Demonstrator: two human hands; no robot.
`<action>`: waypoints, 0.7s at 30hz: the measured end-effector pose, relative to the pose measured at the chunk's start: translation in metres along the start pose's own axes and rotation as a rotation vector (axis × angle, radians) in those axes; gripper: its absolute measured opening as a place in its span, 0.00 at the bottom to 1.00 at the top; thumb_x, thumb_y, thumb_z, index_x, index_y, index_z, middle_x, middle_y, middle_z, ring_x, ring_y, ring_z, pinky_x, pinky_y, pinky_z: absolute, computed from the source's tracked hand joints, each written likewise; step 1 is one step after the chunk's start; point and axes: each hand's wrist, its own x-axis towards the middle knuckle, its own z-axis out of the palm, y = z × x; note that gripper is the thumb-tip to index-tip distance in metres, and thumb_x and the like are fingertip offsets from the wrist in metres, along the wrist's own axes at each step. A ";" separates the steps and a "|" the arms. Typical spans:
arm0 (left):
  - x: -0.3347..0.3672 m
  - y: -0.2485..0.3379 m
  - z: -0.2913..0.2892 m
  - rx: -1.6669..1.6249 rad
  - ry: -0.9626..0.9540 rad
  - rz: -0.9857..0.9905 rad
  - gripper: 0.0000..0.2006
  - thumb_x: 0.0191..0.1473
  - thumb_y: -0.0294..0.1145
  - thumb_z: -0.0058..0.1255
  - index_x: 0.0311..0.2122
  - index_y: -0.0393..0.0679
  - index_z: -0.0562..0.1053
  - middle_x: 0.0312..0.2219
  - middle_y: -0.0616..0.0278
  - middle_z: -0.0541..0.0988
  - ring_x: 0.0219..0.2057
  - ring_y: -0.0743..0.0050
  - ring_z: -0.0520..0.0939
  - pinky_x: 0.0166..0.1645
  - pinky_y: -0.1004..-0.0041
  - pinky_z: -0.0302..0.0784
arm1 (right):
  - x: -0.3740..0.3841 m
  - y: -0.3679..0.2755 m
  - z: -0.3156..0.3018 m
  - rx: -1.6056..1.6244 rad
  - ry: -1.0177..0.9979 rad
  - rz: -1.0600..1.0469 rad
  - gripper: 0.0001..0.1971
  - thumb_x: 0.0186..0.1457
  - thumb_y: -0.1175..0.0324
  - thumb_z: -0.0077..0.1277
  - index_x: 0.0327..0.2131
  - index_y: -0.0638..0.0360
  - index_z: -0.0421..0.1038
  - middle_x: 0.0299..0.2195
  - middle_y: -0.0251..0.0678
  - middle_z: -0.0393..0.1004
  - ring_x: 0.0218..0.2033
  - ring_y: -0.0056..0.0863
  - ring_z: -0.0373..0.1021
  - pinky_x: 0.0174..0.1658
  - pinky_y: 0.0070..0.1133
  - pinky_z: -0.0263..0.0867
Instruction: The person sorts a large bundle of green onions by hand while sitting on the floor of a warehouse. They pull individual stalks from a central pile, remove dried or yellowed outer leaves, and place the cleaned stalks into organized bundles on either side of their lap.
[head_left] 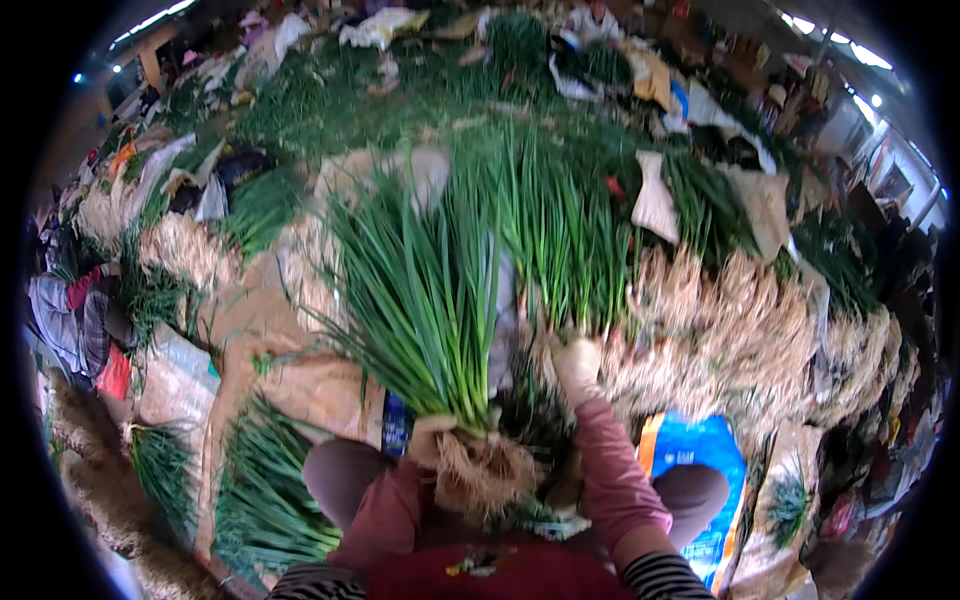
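Note:
My left hand (431, 441), in a pale glove, is closed round the lower stalks of a thick bunch of green onions (445, 330). The long green leaves fan away from me, and the tangled pale roots (485, 475) hang toward my lap between my knees. Farther forward and to the right, my right hand (577, 368), also gloved, reaches to the near edge of a long heap of green onions (570, 240). Its fingers close at the stalk bases there; the fingertips are partly hidden among stalks and roots.
Matted roots (725, 315) line the heap's near side on the right. A blue and orange sack (695, 490) lies by my right knee. On my left are brown sacking (285, 375) and loose green onions (270, 490). Another person (80, 310) sits at far left.

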 end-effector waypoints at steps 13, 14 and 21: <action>0.011 -0.010 0.000 -0.020 -0.030 0.004 0.30 0.46 0.40 0.44 0.52 0.30 0.63 0.44 0.37 0.72 0.38 0.51 0.79 0.42 0.61 0.76 | -0.079 -0.046 -0.078 0.543 -0.587 -0.092 0.11 0.51 0.67 0.55 0.37 0.61 0.73 0.30 0.39 0.76 0.29 0.24 0.71 0.35 0.22 0.67; 0.015 -0.015 -0.021 -0.011 -0.065 0.004 0.29 0.46 0.41 0.44 0.51 0.31 0.65 0.41 0.38 0.74 0.36 0.51 0.80 0.41 0.62 0.77 | -0.092 -0.044 -0.079 0.590 -0.658 -0.287 0.10 0.52 0.68 0.54 0.37 0.61 0.74 0.30 0.35 0.76 0.29 0.20 0.70 0.35 0.20 0.67; 0.018 -0.010 0.036 -0.071 -0.093 0.033 0.32 0.44 0.38 0.45 0.54 0.29 0.61 0.47 0.34 0.70 0.42 0.46 0.77 0.48 0.60 0.73 | -0.052 -0.019 -0.017 1.185 -0.554 0.385 0.11 0.55 0.66 0.52 0.37 0.65 0.72 0.21 0.31 0.73 0.14 0.14 0.63 0.15 0.13 0.57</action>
